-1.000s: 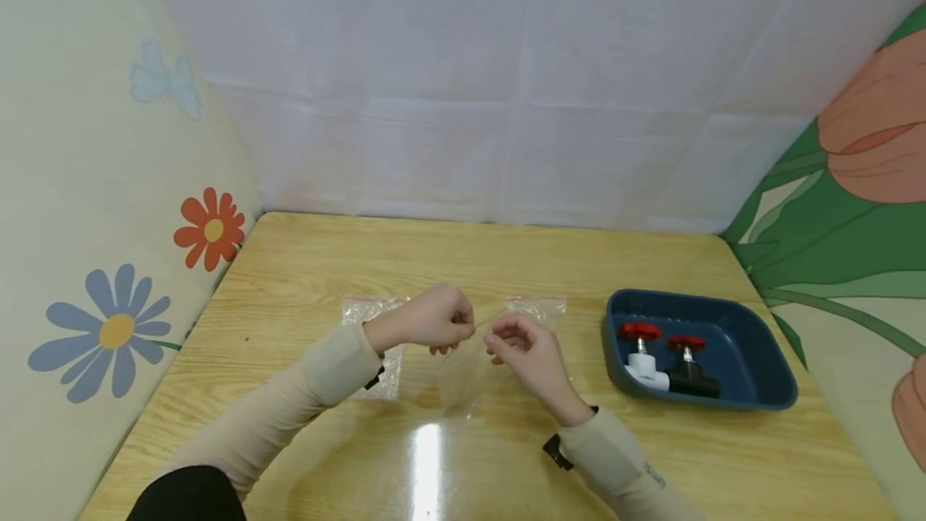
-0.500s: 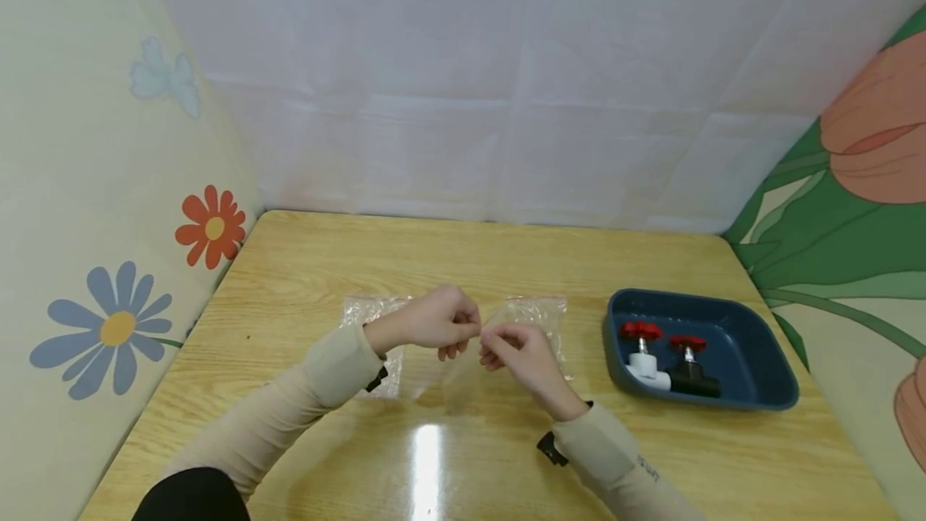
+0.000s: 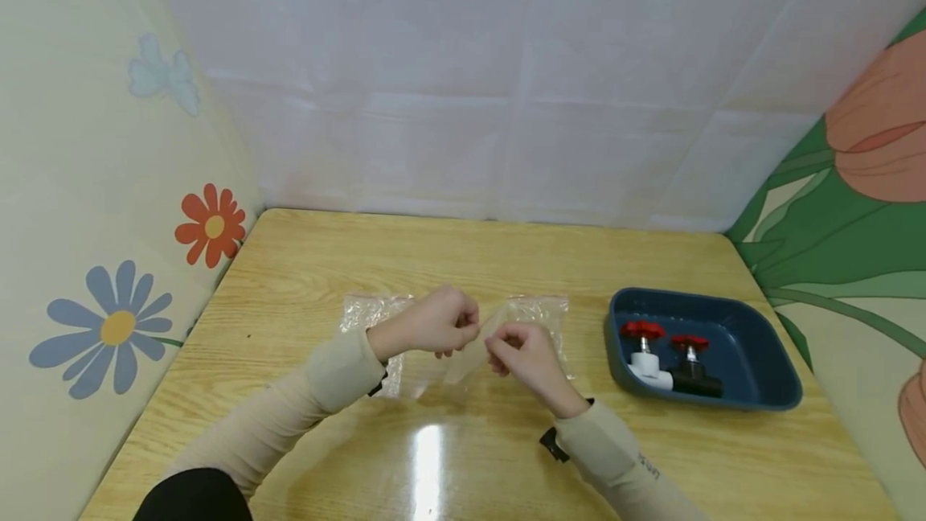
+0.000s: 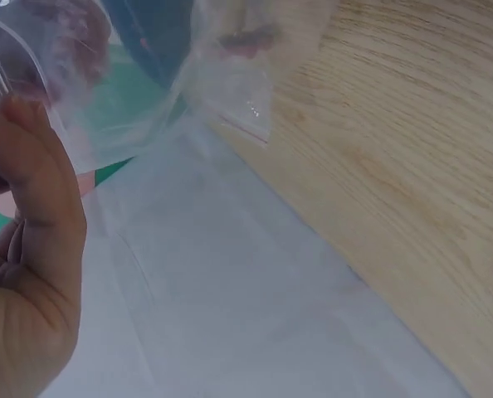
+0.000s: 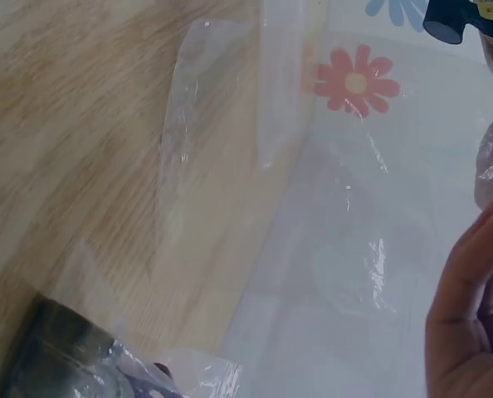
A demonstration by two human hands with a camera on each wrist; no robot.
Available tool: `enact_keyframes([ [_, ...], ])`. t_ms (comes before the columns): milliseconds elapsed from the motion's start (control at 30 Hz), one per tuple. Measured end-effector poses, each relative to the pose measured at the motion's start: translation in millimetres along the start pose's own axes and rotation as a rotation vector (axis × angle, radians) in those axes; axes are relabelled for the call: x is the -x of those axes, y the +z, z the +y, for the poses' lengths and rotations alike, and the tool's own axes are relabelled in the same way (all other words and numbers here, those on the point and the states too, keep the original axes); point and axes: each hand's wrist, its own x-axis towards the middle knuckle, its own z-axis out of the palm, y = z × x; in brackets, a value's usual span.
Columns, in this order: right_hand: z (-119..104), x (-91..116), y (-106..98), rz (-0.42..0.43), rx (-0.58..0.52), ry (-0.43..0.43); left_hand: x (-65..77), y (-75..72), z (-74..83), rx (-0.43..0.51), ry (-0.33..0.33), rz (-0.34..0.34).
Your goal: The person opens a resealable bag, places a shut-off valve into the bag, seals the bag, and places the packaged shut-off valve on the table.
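Observation:
Both hands are raised over the middle of the table with a clear zip-lock bag (image 3: 463,367) between them. My left hand (image 3: 440,320) pinches the bag's edge between thumb and fingertips. In the left wrist view, the left hand (image 4: 31,215) is beside the bag's ridged zip strip, with the bag's film (image 4: 114,116) spreading to the right. My right hand (image 3: 528,360) pinches the other side, a short gap from the left. In the right wrist view, the right hand's (image 5: 475,307) fingertips run partly out of frame. Whether the bag's mouth is parted cannot be told.
Two more clear bags lie on the table, one at left (image 3: 365,312) and one behind the right hand (image 3: 546,310). To the right stands a blue tray (image 3: 752,328) holding a white valve (image 3: 645,364) and a black valve (image 3: 693,376), both with red handles.
The hands came closer together, then parted slightly, staying over the same spot. The bag hanging between them has shifted and changed its folds. The tray and valves have not moved.

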Motion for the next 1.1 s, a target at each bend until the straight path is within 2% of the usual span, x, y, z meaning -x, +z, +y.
enact_keyframes([
  [100,0,-1,-1,0.009,0.045,-0.01,0.5,0.2,0.8,-0.051,0.009,0.034],
  [267,-2,0,-4,-0.001,0.08,-0.024,0.1,0.3,1.1,-0.076,0.007,0.047],
  [467,-2,-1,-8,-0.007,0.148,-0.038,-0.6,1.9,-0.9,-0.072,-0.01,0.083],
  [667,-1,-2,-10,0.004,0.149,-0.045,-2.3,3.9,-4.7,-0.069,0.027,0.149],
  [933,-1,-4,-10,0.048,0.144,-0.036,-2.4,6.7,-4.8,0.022,0.048,0.145],
  [1100,0,-4,-14,0.069,0.208,-0.083,-2.6,5.7,-3.7,-0.027,0.059,0.174],
])
